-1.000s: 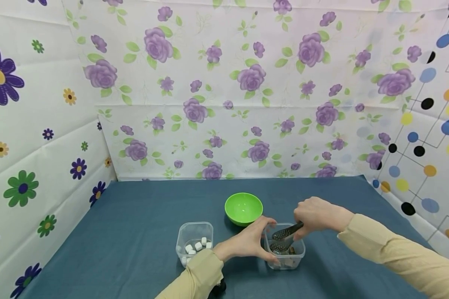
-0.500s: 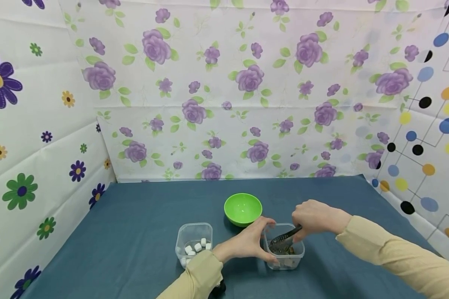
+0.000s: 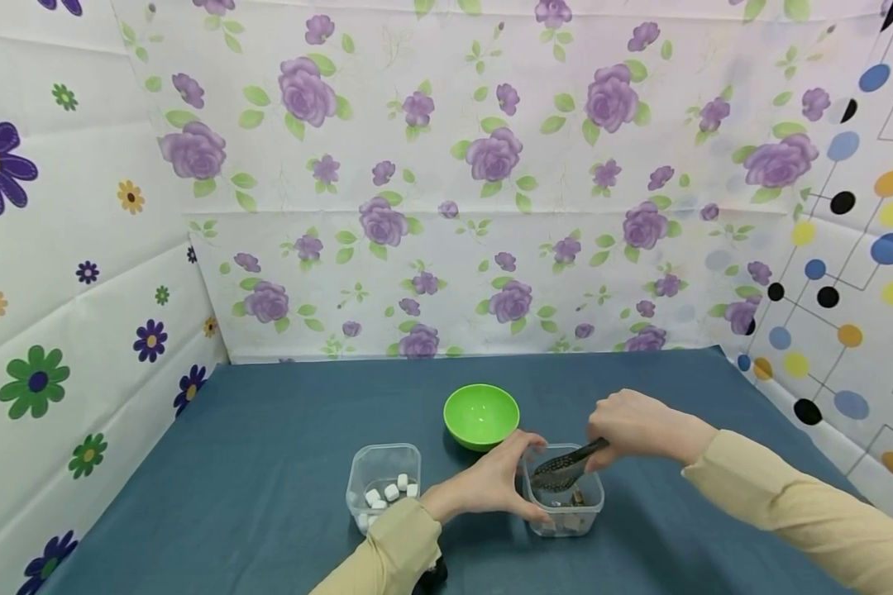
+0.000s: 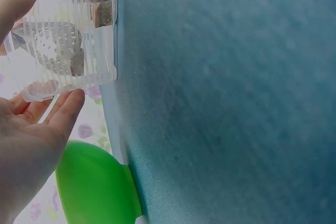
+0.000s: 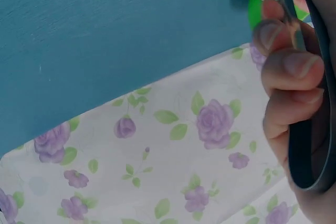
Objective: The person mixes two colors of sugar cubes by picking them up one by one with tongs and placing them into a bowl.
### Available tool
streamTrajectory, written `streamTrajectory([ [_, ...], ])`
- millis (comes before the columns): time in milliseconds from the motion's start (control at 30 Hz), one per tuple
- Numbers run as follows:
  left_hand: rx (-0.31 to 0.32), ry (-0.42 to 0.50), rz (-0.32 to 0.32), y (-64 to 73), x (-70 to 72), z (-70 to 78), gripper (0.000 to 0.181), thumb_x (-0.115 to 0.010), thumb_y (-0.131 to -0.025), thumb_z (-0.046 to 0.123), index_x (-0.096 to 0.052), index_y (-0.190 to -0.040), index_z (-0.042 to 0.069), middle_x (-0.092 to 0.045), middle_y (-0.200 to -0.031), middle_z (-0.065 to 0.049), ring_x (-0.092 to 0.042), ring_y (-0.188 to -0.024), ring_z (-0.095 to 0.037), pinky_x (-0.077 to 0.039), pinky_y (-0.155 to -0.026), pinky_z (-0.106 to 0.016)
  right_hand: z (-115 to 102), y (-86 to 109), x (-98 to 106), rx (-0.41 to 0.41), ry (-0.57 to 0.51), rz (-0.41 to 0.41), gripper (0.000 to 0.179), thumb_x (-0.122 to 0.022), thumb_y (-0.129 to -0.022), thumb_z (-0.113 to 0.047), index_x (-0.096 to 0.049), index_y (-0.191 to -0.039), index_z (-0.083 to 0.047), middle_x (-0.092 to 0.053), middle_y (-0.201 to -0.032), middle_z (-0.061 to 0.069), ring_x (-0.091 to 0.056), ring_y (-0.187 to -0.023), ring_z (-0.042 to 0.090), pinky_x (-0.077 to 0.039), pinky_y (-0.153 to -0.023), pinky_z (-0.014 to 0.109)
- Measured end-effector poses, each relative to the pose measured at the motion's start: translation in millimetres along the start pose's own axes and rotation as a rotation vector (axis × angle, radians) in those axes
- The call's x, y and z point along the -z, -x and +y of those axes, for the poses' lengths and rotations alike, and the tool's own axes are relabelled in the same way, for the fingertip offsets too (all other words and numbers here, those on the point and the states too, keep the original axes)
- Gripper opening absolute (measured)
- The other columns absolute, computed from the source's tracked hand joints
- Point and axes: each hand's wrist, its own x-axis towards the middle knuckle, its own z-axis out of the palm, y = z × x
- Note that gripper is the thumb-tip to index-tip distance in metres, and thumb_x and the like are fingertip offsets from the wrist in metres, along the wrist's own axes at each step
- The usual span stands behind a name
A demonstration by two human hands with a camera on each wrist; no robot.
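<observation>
My right hand (image 3: 632, 426) grips black tongs (image 3: 561, 473) with a perforated head. The handle's bent loop (image 5: 300, 166) shows against the palm in the right wrist view. The tongs' head is inside a clear plastic container (image 3: 594, 511) that holds small brown cubes (image 4: 101, 14). Through the ribbed wall, in the left wrist view, a brown cube (image 4: 77, 62) appears at the edge of the tongs' head; whether it is pinched is unclear. My left hand (image 3: 484, 486) holds this container from its left side, thumb at the near side and fingers at the far side.
A green bowl (image 3: 481, 417) stands behind my left hand. Left of that hand is another clear container (image 3: 385, 454) with several white cubes (image 3: 392, 492), partly covered by my sleeve. Patterned cloth walls border the blue table (image 3: 305, 430) at the back and sides.
One second ago the tongs' arms were spread over the cubes. They dipped lower and came together, then rose slightly inside the container. My left hand has stayed on the container.
</observation>
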Motion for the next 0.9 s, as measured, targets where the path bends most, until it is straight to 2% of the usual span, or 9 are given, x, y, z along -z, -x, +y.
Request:
streamTrajectory([
  [267, -0.002, -0.024, 0.007, 0.2, 0.1, -0.7, 0.077, -0.076, -0.074, 0.030, -0.032, -0.133, 0.011, -0.038, -0.122, -0.004, -0.042, -0.104, -0.011, -0.042, -0.081, -0.023, -2, 2.0, -2, 0.076, 0.193, 0.082, 0.040, -0.068, -0.072, -0.049, -0.043, -0.053, -0.024, -0.022, -0.045, -0.012, -0.019, -0.039, 0.003, -0.016, -0.040, 0.022],
  [367, -0.002, -0.028, 0.009, 0.0, -0.2, -0.8, 0.077, -0.076, -0.074, 0.031, -0.032, -0.134, 0.010, -0.038, -0.121, -0.002, -0.042, -0.104, -0.010, -0.042, -0.082, -0.024, -1, 3.9, -1, 0.084, 0.219, 0.093, 0.040, -0.068, -0.073, -0.049, -0.043, -0.054, -0.025, -0.022, -0.045, -0.012, -0.019, -0.039, 0.003, -0.016, -0.040, 0.023],
  [500, -0.005, -0.032, 0.012, 0.1, -0.4, -0.8, 0.078, -0.076, -0.074, 0.031, -0.032, -0.134, 0.009, -0.037, -0.123, -0.001, -0.042, -0.105, -0.010, -0.041, -0.083, -0.025, 1, 6.6, 1, 0.074, 0.177, 0.084, 0.037, -0.067, -0.074, -0.048, -0.045, -0.055, -0.025, -0.025, -0.046, -0.014, -0.022, -0.039, 0.002, -0.018, -0.040, 0.022],
  [700, -0.002, -0.011, 0.008, 1.6, -0.3, -0.1, 0.077, -0.076, -0.074, 0.029, -0.031, -0.134, 0.009, -0.036, -0.125, -0.002, -0.042, -0.106, -0.010, -0.041, -0.084, -0.025, 6, 12.9, 5, 0.053, 0.047, 0.088, 0.033, -0.067, -0.077, -0.045, -0.050, -0.056, -0.026, -0.029, -0.048, -0.017, -0.025, -0.038, -0.001, -0.021, -0.038, 0.019],
  [900, -0.019, 0.017, 0.005, 1.6, -0.6, -1.0, 0.076, -0.076, -0.075, 0.025, -0.031, -0.134, 0.009, -0.036, -0.123, 0.001, -0.042, -0.107, -0.009, -0.042, -0.084, -0.025, 9, 22.5, 10, 0.020, -0.069, 0.082, 0.038, -0.062, -0.080, -0.049, -0.043, -0.055, -0.027, -0.025, -0.048, -0.016, -0.021, -0.039, -0.001, -0.017, -0.038, 0.019],
])
